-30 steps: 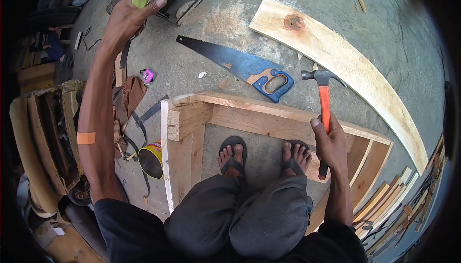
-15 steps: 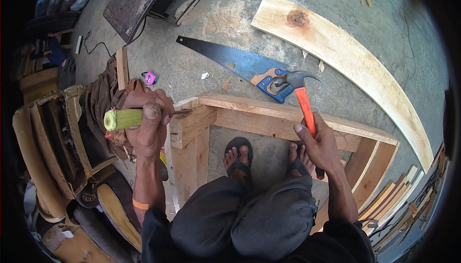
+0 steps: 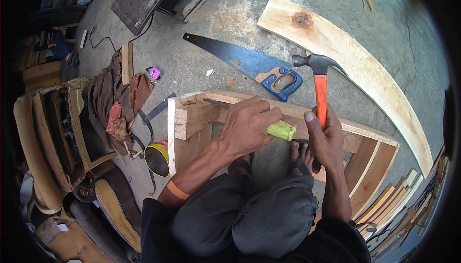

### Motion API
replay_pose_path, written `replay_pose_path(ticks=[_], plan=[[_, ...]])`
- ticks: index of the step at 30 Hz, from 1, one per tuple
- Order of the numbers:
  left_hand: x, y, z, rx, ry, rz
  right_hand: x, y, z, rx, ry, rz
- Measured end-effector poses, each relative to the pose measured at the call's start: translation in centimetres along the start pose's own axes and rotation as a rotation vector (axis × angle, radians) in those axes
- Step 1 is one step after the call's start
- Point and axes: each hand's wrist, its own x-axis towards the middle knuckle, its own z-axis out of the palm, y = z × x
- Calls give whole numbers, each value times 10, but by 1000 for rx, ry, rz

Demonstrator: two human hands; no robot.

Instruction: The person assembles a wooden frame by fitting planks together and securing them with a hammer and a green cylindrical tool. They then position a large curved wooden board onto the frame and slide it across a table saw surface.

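- Furniture parts crowd the left edge, with a yellow tin just beside the wooden frame, so there seems little room to swing on that side
- The frame surrounds the person's feet; its boards meet at the far left corner, so that much of the joining looks done, though the lower parts are hidden and their fixing cannot be told
- Left hand is over the frame, its fingers wrapped round a green handle whose other end is hidden; whether the hand touches the far rail cannot be told
- Beyond that rail a saw lies flat on the floor, toothed edge facing away from the person, with bare concrete past it
- Right hand grasps a hammer by its orange grip, head raised; no nail shows beneath it, so no blow appears under way
- A long plank lies loose at the right, apart from the frame and fixed to nothing, open floor outside its curve
- Wood strips lie loose near the frame's right side, narrowing the room there
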Motion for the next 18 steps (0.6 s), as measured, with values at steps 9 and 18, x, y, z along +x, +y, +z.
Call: replay_pose_path(ticks=[9, 18], plan=[[-6, -6, -5, -64, -9, -90, -20, 19, -40, 6, 93, 238], [-3, -6, -5, -101, 102, -120, -36, 2, -28, 143, 42, -44]])
